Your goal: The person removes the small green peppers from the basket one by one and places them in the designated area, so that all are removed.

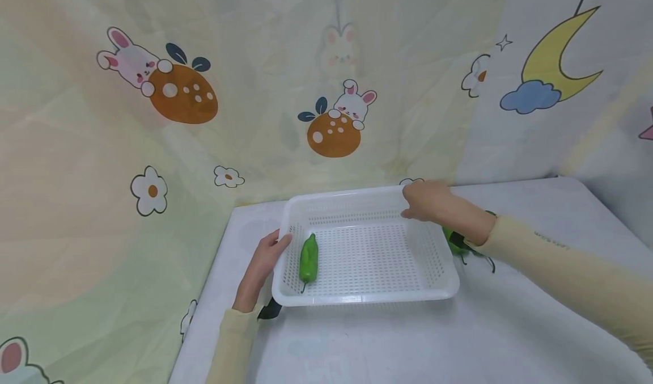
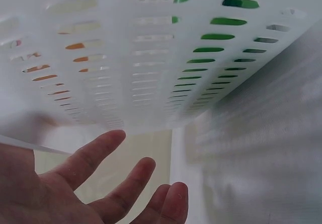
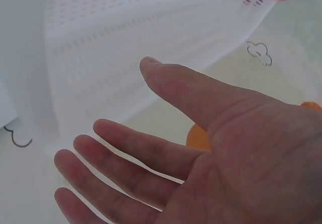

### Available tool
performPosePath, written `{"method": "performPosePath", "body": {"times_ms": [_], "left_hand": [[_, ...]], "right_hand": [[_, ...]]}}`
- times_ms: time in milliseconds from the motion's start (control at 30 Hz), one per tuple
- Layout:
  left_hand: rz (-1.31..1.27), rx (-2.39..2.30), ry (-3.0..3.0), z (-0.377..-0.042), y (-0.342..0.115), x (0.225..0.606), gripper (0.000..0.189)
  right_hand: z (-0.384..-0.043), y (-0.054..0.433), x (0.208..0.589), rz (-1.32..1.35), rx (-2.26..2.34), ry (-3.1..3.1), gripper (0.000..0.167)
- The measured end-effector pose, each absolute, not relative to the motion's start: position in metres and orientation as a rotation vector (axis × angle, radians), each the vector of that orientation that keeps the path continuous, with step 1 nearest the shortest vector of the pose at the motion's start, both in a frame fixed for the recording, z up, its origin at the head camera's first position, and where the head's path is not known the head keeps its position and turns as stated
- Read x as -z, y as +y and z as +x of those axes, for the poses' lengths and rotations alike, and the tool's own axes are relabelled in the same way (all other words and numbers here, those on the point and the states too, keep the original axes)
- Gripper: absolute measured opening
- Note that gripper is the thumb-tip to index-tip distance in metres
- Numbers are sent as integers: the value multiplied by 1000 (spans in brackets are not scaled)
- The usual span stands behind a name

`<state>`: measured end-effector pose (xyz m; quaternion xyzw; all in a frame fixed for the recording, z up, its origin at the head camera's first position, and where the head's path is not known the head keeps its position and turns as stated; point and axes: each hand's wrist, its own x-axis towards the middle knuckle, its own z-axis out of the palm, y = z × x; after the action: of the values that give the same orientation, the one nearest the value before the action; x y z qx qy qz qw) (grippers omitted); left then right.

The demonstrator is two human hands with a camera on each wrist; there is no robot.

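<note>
A white perforated plastic basket [image 1: 367, 299] stands tilted towards me, with one green pepper [image 1: 308, 259] lying at its left end. At the basket's left wall, my left hand [image 1: 264, 262] holds the rim, thumb on top and fingers outside. The left wrist view shows those fingers [image 2: 108, 151] spread below the slotted wall, while the thumb is hidden. My right hand [image 1: 428, 201] is at the far right corner of the basket. In the right wrist view its fingers are straight and apart from the thumb, with a gap between them; contact with the rim cannot be told.
More green peppers [image 1: 454, 243] lie on the white-covered table [image 1: 408, 344] right of the basket, partly hidden by my right wrist. A printed cloth [image 1: 265, 89] with rabbits and flowers hangs behind the table and along its left side.
</note>
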<state>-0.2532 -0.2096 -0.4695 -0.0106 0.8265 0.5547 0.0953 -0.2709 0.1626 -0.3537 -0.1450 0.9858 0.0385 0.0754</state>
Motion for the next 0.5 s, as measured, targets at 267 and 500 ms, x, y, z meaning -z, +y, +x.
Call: {"method": "performPosePath", "body": {"times_ms": [267, 500], "left_hand": [[-25, -1658, 2431, -253, -210, 469, 48], [-4, -1667, 2426, -253, -211, 470, 48]], "right_hand": [[-272, 145, 368, -452, -14, 2864, 40], [-271, 129, 371, -543, 69, 2786, 35]]}}
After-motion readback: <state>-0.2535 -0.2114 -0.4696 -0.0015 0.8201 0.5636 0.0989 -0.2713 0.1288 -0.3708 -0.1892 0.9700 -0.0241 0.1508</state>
